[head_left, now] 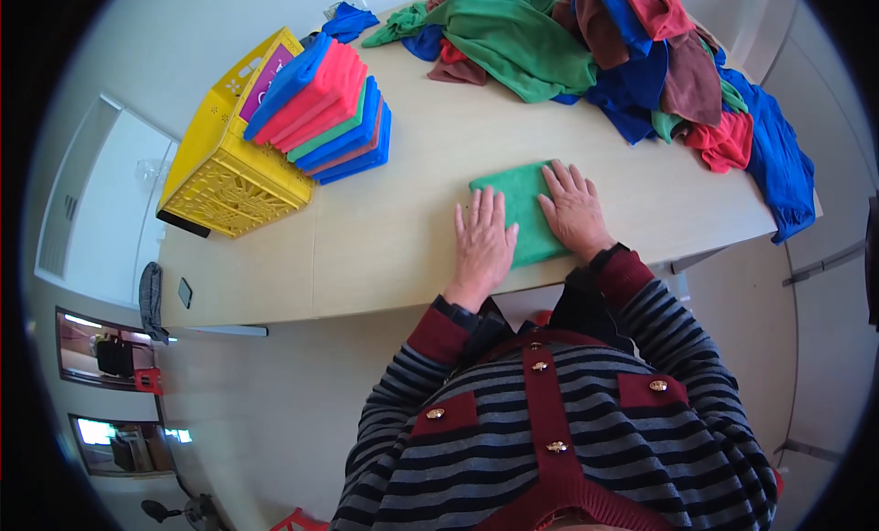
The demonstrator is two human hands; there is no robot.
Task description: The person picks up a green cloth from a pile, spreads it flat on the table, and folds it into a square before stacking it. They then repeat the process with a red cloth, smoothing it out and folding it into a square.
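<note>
step: pressing folded green cloth (522, 211) flat at near table (403, 265) edge | left hand (482, 243) and right hand (574, 211): fingers spread flat, gripping nothing | tip: smooth outward, keep edges square | folded stack (330, 110) on left, loose pile (632, 46) behind

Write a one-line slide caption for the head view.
Both hands, left hand and right hand, press flat on a folded green cloth on a table, between a stack of folded cloths and an unfolded pile.
</note>
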